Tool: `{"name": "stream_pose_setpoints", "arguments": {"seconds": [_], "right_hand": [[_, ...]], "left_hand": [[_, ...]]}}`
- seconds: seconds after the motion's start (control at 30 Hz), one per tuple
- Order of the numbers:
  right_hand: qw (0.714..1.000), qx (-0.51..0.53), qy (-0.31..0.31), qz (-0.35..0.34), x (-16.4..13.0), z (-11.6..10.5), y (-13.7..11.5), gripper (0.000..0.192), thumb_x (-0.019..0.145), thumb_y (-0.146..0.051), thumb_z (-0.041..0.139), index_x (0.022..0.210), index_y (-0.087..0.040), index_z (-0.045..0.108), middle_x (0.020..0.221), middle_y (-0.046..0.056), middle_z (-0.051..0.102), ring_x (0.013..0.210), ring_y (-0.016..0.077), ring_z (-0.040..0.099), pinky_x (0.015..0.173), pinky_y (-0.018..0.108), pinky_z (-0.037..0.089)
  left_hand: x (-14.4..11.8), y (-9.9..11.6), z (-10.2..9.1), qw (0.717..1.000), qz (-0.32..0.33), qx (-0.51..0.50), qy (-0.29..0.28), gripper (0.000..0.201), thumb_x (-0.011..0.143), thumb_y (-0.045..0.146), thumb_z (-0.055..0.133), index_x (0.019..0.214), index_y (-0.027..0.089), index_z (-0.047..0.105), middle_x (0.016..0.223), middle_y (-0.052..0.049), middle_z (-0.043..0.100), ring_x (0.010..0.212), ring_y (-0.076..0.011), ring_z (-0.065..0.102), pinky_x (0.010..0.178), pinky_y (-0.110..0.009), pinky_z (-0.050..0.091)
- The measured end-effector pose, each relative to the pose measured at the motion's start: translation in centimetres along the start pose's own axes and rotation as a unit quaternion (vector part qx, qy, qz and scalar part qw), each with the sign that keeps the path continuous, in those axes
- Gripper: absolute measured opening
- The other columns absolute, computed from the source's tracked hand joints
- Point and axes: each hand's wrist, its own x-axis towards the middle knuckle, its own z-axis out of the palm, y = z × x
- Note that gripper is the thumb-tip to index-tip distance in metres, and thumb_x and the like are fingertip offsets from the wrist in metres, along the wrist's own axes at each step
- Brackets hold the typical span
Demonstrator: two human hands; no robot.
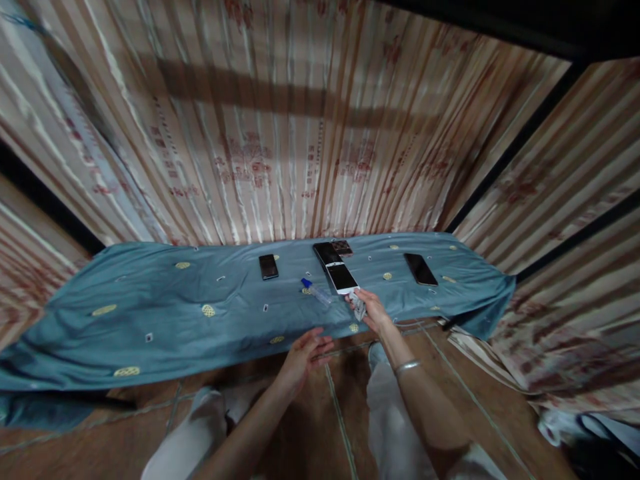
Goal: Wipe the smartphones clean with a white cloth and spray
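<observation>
The right hand (369,309) pinches a small pale cloth (359,305) at the near edge of the blue sheet (150,313), touching the white phone (342,277) at its 11 o'clock, while the left hand (305,353) hovers spread and empty at 7 o'clock, a blue-capped vial (315,291) lying just beyond.
</observation>
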Motion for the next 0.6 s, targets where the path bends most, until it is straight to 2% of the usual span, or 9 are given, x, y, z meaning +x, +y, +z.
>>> {"name": "stream_pose_setpoints", "arguments": {"seconds": [0.2,0.27,0.33,0.4,0.47,0.6], "right_hand": [[0.999,0.014,0.01,0.035,2.5,-0.3,0.1,0.015,0.076,-0.021,0.078,0.074,-0.015,0.065,0.072,0.006,0.071,0.064,0.0152,0.069,0.045,0.018,0.047],[0.999,0.013,0.019,0.049,3.4,-0.4,0.2,0.014,0.084,-0.026,0.072,0.086,-0.014,0.065,0.083,0.005,0.071,0.072,0.0154,0.069,0.054,0.022,0.053],[0.998,0.006,0.027,0.065,4.4,-0.5,0.4,0.021,0.091,-0.031,0.064,0.104,-0.014,0.063,0.1,0.006,0.068,0.083,0.0167,0.067,0.068,0.03,0.057],[0.996,-0.005,0.036,0.08,5.3,-0.5,0.4,0.03,0.094,-0.033,0.059,0.119,-0.016,0.058,0.116,0.008,0.063,0.095,0.0195,0.065,0.08,0.039,0.057],[0.995,-0.017,0.044,0.093,6.2,-0.4,0.3,0.034,0.094,-0.034,0.06,0.123,-0.017,0.057,0.122,0.009,0.06,0.102,0.0221,0.063,0.085,0.043,0.055],[0.992,-0.041,0.058,0.106,7.7,-0.3,-0.1,0.034,0.094,-0.034,0.059,0.123,-0.017,0.057,0.124,0.009,0.059,0.103,0.0225,0.062,0.086,0.043,0.055]], "left_hand": [[-0.2,0.4,-0.1,1.0,0.004,-0.004,-0.01,0.031,0.073,0.028,0.077,0.1,0.015,0.07,0.099,-0.015,0.074,0.097,-0.0294,0.071,0.089,-0.045,0.053],[-0.2,0.5,-0.2,1.0,0.003,-0.003,-0.007,0.031,0.072,0.028,0.078,0.099,0.014,0.07,0.099,-0.015,0.074,0.097,-0.0293,0.071,0.087,-0.044,0.053],[-0.3,0.6,-0.3,1.0,0.002,0.0,-0.006,0.032,0.071,0.029,0.079,0.099,0.015,0.07,0.098,-0.015,0.075,0.096,-0.0287,0.071,0.085,-0.042,0.054],[-0.4,0.7,-0.4,1.0,0.004,0.002,-0.01,0.035,0.07,0.031,0.08,0.1,0.015,0.071,0.099,-0.015,0.075,0.095,-0.028,0.071,0.084,-0.04,0.055],[-0.6,0.8,-0.4,1.0,0.01,0.004,-0.015,0.039,0.069,0.034,0.081,0.101,0.015,0.07,0.1,-0.015,0.075,0.096,-0.0275,0.071,0.083,-0.039,0.055],[-1.1,1.2,-0.4,1.0,0.016,0.006,-0.015,0.042,0.066,0.036,0.083,0.101,0.016,0.071,0.1,-0.014,0.075,0.097,-0.0276,0.071,0.082,-0.038,0.055]]}}
